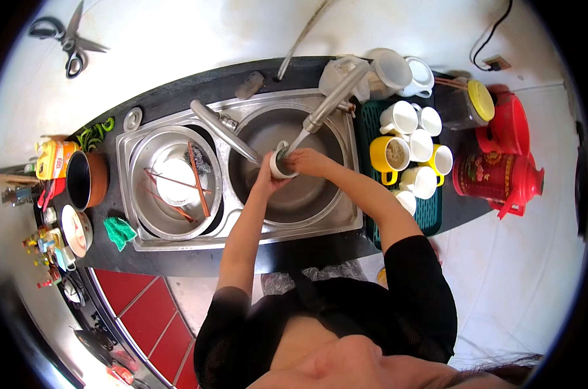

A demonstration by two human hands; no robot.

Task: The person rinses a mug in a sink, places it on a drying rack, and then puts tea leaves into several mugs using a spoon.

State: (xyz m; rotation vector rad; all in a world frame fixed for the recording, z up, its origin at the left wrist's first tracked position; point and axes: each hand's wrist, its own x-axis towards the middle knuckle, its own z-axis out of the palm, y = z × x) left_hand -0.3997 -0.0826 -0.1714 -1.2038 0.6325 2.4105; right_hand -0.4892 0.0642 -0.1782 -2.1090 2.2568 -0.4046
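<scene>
Over the right basin (307, 202) of a steel double sink, my left hand (266, 179) grips a white mug (283, 170) tilted toward the right. My right hand (311, 162) is at the mug's mouth, its fingertips reaching inside. Something dark green shows within the mug, but whether it is a scrubber between my fingers cannot be made out. A pull-out tap (320, 115) points down just above the mug and my right hand, with a pale stream at its end. The tip of a second tap (226, 131) comes close to my left hand.
In the left basin a steel bowl (152, 211) holds a white bowl, chopsticks and a steel scourer. Several white and yellow mugs crowd a green drainer (427, 212) at right, beside red thermoses (482, 176). A green cloth (119, 232) and brown pot (96, 181) stand left.
</scene>
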